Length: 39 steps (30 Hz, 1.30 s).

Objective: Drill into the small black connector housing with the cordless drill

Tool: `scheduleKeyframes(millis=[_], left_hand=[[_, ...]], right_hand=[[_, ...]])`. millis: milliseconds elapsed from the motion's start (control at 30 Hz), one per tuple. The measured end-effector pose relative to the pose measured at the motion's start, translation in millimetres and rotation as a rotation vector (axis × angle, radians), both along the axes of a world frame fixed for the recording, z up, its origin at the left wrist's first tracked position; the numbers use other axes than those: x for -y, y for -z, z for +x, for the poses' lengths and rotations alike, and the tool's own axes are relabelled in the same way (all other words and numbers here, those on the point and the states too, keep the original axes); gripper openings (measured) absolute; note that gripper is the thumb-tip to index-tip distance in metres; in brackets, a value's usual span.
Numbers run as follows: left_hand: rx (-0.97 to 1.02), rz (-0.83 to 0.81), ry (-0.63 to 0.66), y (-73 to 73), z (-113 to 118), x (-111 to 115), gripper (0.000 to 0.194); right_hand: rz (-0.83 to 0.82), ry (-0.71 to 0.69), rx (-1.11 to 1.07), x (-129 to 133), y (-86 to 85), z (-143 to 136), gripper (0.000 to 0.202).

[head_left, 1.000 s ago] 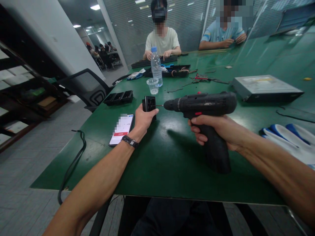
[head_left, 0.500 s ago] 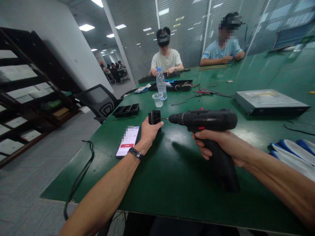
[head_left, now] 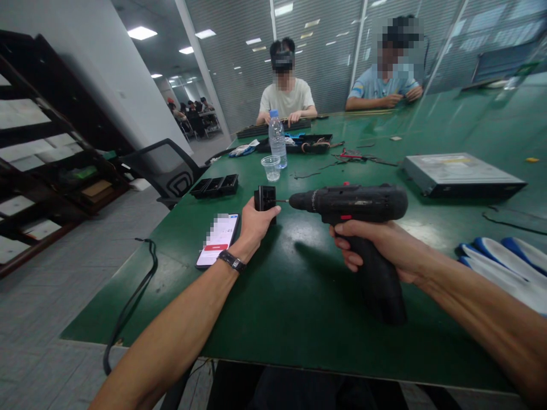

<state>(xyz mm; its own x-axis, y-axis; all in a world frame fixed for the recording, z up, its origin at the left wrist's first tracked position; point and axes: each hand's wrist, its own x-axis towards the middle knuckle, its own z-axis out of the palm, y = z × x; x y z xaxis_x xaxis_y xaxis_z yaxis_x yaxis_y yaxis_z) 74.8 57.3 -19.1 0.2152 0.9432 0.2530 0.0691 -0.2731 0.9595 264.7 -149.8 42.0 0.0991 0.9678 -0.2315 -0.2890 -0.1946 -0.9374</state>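
My right hand (head_left: 376, 245) is wrapped round the grip of a black cordless drill (head_left: 354, 204), which points left and lies about level. A thin bit (head_left: 282, 200) sticks out of its chuck and reaches the face of a small black plastic part (head_left: 267, 196); whether the tip sits inside it I cannot tell. That part stands upright, closed in my left hand (head_left: 256, 222), with the thumb along its near right side. A phone (head_left: 219, 239) with a lit screen lies on the table just left of my left wrist.
Beyond my hands on the green table (head_left: 273, 319) stand a plastic cup (head_left: 270, 168) and a water bottle (head_left: 277, 139). A black compartment tray (head_left: 215, 185) is at left, a metal drive box (head_left: 464, 175) and gloves (head_left: 504, 267) at right. Two people sit across the table.
The whole view has shifted slightly, so everything appears a little further left and up. Both hands keep their hold, and the bit stays at the black part.
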Motion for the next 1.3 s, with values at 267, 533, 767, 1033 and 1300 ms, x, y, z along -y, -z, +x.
scheduleKeyframes(millis=[267, 533, 767, 1033, 1300], left_hand=[[-0.008, -0.005, -0.009, -4.4, 0.5, 4.2, 0.038], [-0.025, 0.006, -0.018, -3.3, 0.0, 3.0, 0.038], [-0.017, -0.004, -0.012, -3.1, 0.1, 1.7, 0.041], [-0.008, -0.019, -0.01, -5.0, 0.3, 3.8, 0.039], [0.003, -0.014, -0.014, -2.2, 0.8, 1.5, 0.042]], right_hand=[[0.003, 0.0, 0.01, 0.4, -2.1, -2.0, 0.023], [-0.01, 0.005, 0.016, -0.1, -2.4, -2.0, 0.023], [0.008, 0.003, 0.013, 0.1, -2.3, -2.7, 0.023], [0.0, 0.005, 0.018, 0.7, -5.4, -3.6, 0.025], [0.006, 0.0, 0.022, 0.4, -5.7, -4.0, 0.03]])
